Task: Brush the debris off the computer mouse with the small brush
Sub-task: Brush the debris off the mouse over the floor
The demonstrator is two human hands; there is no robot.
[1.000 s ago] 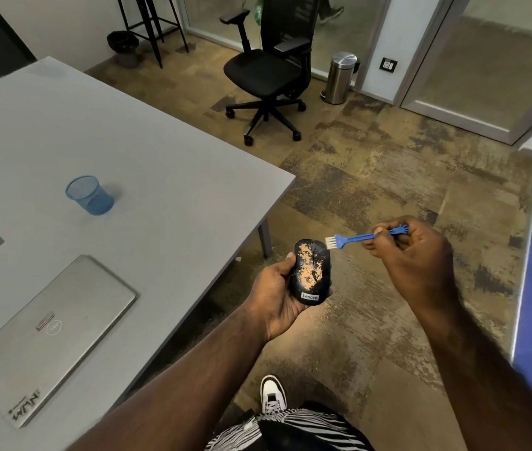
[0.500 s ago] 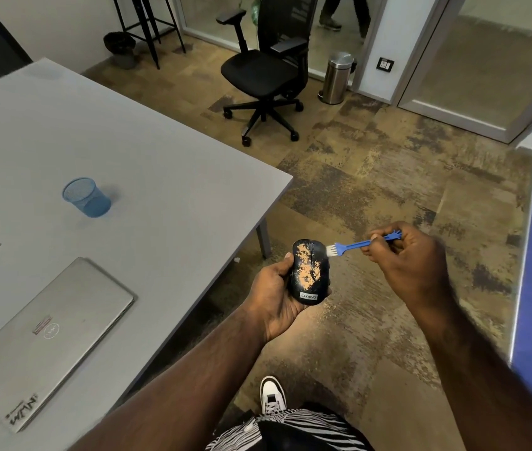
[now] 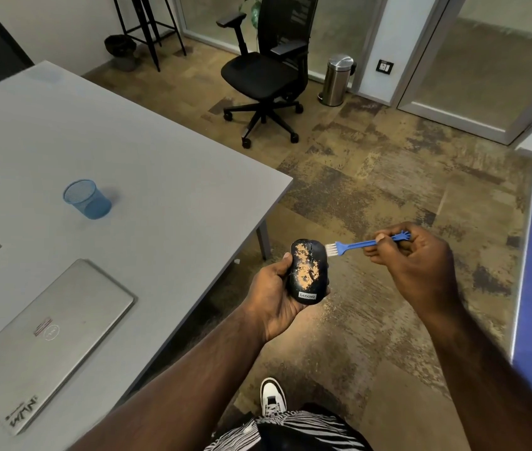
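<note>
**Brush poised at the edge of a dusty mouse**

Cradling a black computer mouse (image 3: 308, 271) just below the centre of the frame, the left hand (image 3: 277, 299) is closed around it from the left side, thumb along its edge, holding it over the carpeted floor (image 3: 372, 177) and off the desk (image 3: 160, 164). Orange-tan debris (image 3: 307, 271) speckles the mouse's top (thickest down the middle), and a "Lenovo" label sits at its near end. The right hand (image 3: 420, 265), right of centre, pinches the handle of a small blue brush (image 3: 360, 244) between thumb and fingers; the pale bristles point left and sit just beside the mouse's upper right edge, whether touching cannot be told. On the desk at the left lie a closed silver laptop (image 3: 47, 340) and, farther up, a blue mesh cup (image 3: 86, 199). A black office chair (image 3: 268, 70) and a steel bin (image 3: 338, 80) stand near the top.
</note>
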